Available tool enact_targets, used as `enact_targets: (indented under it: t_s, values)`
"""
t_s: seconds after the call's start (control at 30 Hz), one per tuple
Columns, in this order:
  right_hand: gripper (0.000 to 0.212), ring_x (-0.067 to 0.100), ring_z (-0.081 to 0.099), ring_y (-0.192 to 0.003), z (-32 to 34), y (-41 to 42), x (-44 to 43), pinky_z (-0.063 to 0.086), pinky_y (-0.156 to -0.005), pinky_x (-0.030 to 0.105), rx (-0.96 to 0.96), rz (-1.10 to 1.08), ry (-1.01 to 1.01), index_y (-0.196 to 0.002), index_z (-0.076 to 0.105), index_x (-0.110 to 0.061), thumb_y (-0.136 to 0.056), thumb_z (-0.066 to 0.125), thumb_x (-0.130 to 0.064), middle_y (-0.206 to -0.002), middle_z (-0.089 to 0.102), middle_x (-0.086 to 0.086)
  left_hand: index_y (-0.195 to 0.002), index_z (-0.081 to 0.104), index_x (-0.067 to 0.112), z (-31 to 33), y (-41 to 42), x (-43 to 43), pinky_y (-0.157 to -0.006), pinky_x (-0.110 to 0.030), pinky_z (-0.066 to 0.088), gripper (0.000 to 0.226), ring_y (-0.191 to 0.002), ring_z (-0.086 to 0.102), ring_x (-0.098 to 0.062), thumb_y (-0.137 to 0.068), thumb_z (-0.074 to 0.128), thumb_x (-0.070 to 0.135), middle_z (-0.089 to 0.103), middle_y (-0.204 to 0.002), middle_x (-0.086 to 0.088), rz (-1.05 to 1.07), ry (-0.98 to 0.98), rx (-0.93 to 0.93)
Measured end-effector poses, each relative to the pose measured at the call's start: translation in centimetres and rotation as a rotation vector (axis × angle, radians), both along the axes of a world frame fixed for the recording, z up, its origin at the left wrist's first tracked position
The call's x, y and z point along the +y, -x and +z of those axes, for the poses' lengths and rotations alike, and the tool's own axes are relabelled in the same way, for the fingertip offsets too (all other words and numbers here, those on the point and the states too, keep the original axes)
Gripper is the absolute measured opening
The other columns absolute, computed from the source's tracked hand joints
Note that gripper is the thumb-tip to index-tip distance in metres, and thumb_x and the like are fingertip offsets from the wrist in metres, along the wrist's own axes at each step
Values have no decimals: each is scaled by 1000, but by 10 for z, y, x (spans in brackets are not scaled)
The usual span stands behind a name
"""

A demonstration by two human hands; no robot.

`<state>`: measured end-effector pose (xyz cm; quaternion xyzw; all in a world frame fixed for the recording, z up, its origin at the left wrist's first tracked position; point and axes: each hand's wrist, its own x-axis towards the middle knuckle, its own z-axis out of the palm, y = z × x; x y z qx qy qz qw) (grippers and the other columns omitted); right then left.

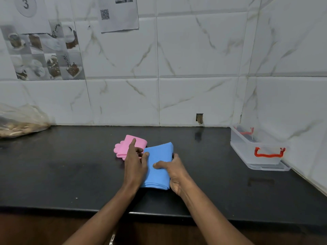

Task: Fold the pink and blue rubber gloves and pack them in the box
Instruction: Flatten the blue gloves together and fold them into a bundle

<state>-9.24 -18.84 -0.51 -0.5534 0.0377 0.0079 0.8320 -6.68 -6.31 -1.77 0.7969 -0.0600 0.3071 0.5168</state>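
Folded blue gloves [159,156] lie in the middle of the black counter [70,174]. My right hand [174,171] grips their right edge, thumb on top and fingers around the side. My left hand [135,160] rests on their left edge, thumb on the blue rubber, index finger stretched over the folded pink gloves [123,147] that lie just behind and to the left, fingertips pointing left. The clear plastic box [256,147] with red handles stands open at the far right against the wall, sitting on its lid.
A clear plastic bag [21,121] with brownish contents lies at the back left of the counter. Tiled walls close off the back and right side. The counter's front edge [159,213] runs just under my forearms.
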Motion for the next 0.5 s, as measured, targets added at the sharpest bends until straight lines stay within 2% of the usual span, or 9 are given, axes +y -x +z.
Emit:
enact_targets:
  t_s: [0.07, 0.13, 0.2, 0.27, 0.33, 0.43, 0.5]
  values:
    - [66, 39, 69, -92, 2, -2, -7, 58, -74, 54, -57, -25, -27, -120, 47, -5, -63, 72, 15, -110, 67, 20, -145, 33, 13, 3, 0, -3, -82, -23, 42, 66, -97, 58, -17, -89, 68, 21, 57, -110, -2, -4, 118, 1]
    - [61, 41, 69, -94, 8, -3, -15, 57, -77, 57, -148, 6, -66, -121, 53, -3, -66, 69, 16, -109, 69, 23, -137, 39, 19, 7, 4, -6, -79, -20, 42, 67, -97, 57, -11, -83, 74, 36, 56, -109, 6, -17, 178, 44]
    - [54, 40, 69, -93, 12, -3, -25, 57, -77, 55, -225, 59, -96, -119, 57, -4, -70, 67, 16, -108, 70, 21, -129, 44, 22, 11, 7, -5, -75, -20, 49, 65, -97, 62, -11, -78, 76, 46, 61, -108, 9, -189, 337, 176]
    - [50, 39, 69, -95, 13, -2, -33, 57, -78, 54, -237, 114, -97, -119, 58, -4, -72, 67, 14, -108, 71, 20, -128, 56, 9, 12, 8, -3, -85, -41, 57, 62, -106, 67, -29, -81, 74, 44, 68, -118, -9, -567, 612, 374]
    - [49, 40, 68, -98, 11, -1, -36, 57, -80, 53, -210, 187, -55, -120, 59, -4, -74, 67, 12, -110, 70, 20, -121, 66, 8, 12, 11, -1, -89, -53, 54, 48, -112, 64, -39, -83, 74, 36, 66, -123, -20, -820, 789, 508]
    - [49, 38, 69, -99, 4, -1, -31, 58, -79, 49, -184, 243, -22, -123, 59, -6, -76, 66, 6, -112, 70, 21, -109, 73, 5, 11, 8, -2, -81, -54, 56, 37, -104, 67, -41, -76, 79, 21, 68, -117, -25, -832, 918, 590]
    - [49, 34, 70, -96, 2, -2, -26, 59, -79, 49, -166, 147, 17, -126, 53, -10, -80, 71, -9, -110, 71, 17, -112, 70, 2, 10, 7, -2, -79, -53, 57, 43, -101, 69, -41, -72, 81, 14, 69, -114, -26, -789, 916, 588]
